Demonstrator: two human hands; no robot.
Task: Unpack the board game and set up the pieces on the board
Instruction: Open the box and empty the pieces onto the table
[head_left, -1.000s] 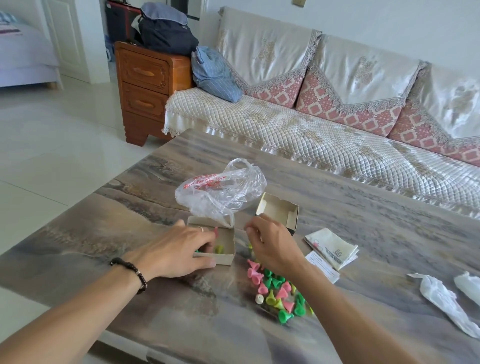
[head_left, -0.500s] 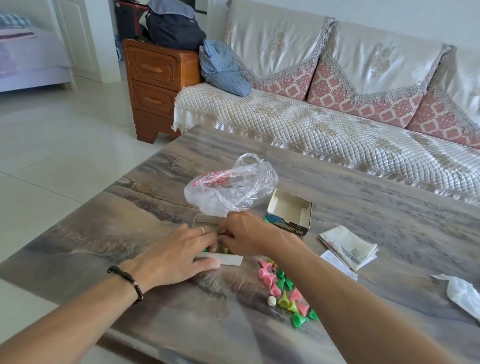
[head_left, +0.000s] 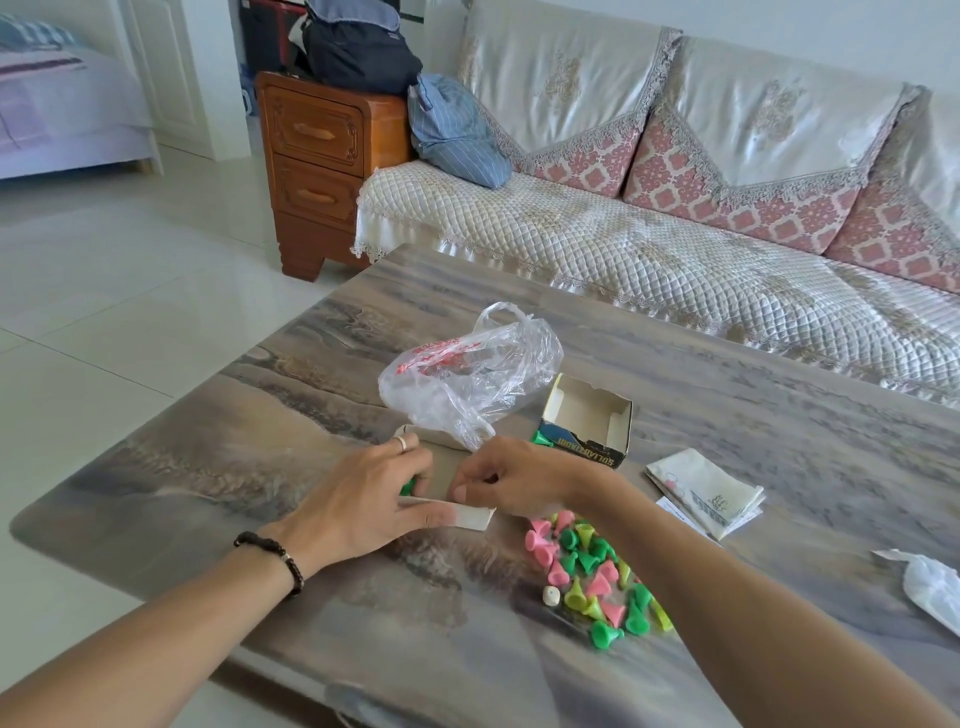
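A marble-patterned coffee table (head_left: 727, 415) is seen from above, with two bare forearms reaching in from the bottom edge. The left hand (head_left: 363, 499), wearing a ring and a dark bead bracelet, is laid over a shallow white box tray (head_left: 475, 517); its thumb is pressed along the tray's near wall and its fingers are curled over the far side, so the tray is gripped. The right hand (head_left: 514, 480) is held just beside it over the same tray, thumb and fingertips drawn together in a pinch; what is pinched cannot be made out. A green game piece (head_left: 408, 487) is glimpsed between the left fingers. A clear plastic bag (head_left: 467, 379) with red print is crumpled just behind the hands. To its right, the open box lid (head_left: 587, 421) is lying on its side. A heap of pink, green and yellow cone pieces (head_left: 592, 577) and a white die (head_left: 551, 596) are lying near the right forearm. A folded paper board (head_left: 704, 491) is placed further right. A quilted sofa (head_left: 675, 249) is seen behind.
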